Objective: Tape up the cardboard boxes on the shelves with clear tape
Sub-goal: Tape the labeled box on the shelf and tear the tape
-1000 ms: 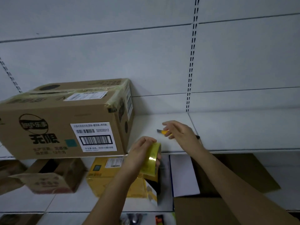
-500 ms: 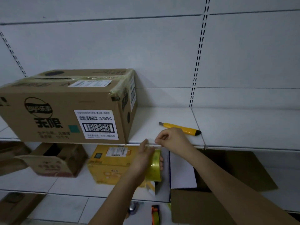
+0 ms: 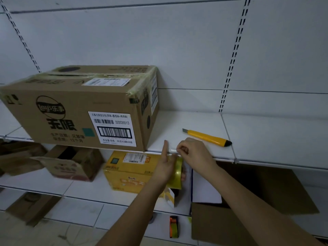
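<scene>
Here, a person is standing before white metal shelving (image 3: 266, 139), and the left hand (image 3: 166, 167) is gripping a roll of clear, yellowish packing tape (image 3: 177, 172) just below the front lip of the upper shelf, fingers curling through and round the roll while the index finger is pointing straight up past the shelf edge. The right hand (image 3: 193, 151) is sitting just right of it, its thumb and fingertips pinching the loose end of the tape at the top of the roll, close against the shelf's near edge. A large brown cardboard box (image 3: 79, 110) printed with a crisp brand logo and a white barcode label is resting on the upper shelf to the left, its top seam and right corner lying under greenish tape. A yellow utility knife (image 3: 207, 137) with a black end is lying on the same shelf, just beyond the right hand and apart from it. On the shelf below, a yellow carton (image 3: 127, 173) is showing behind the left wrist, an open brown box (image 3: 71, 164) is sitting farther left, and a flattened brown cardboard sheet (image 3: 266, 189) is leaning at the right. An orange tape dispenser (image 3: 173, 227) is standing near the bottom.
</scene>
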